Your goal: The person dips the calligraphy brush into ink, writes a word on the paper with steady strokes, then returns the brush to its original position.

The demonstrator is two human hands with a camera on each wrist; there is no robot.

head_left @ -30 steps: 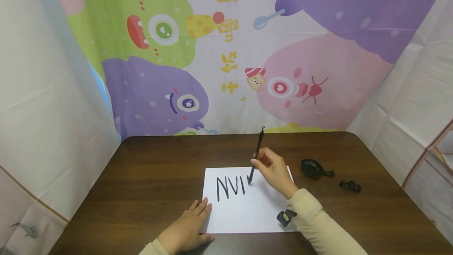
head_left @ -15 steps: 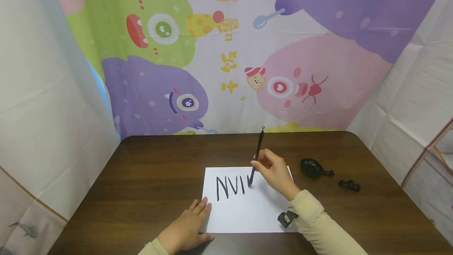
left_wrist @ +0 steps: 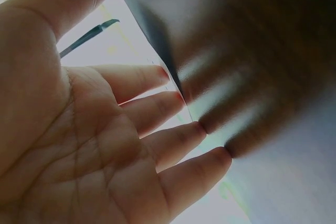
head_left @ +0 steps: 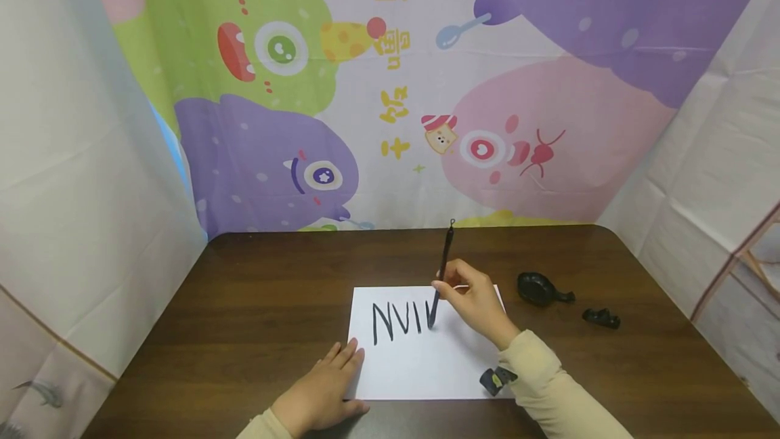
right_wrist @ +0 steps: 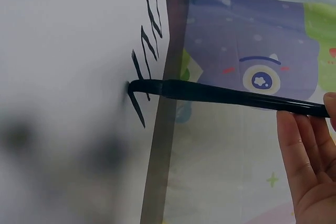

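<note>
Lower centre of the head view: left hand (head_left: pixel 319 395), fingers flat, presses the paper (head_left: pixel 420 364) at its near-left corner. Centre: right hand (head_left: pixel 477 300) pinches the brush (head_left: pixel 441 276), its long axis nearly upright, tip down-left on the last stroke. Only the right wrist view shows tip contact.

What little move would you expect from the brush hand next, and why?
Probably the right hand draws the brush further down its stroke: the tip touches the paper just after the painted "NVI", the new line looks shorter than those letters, and the left hand presses the sheet flat.
</note>
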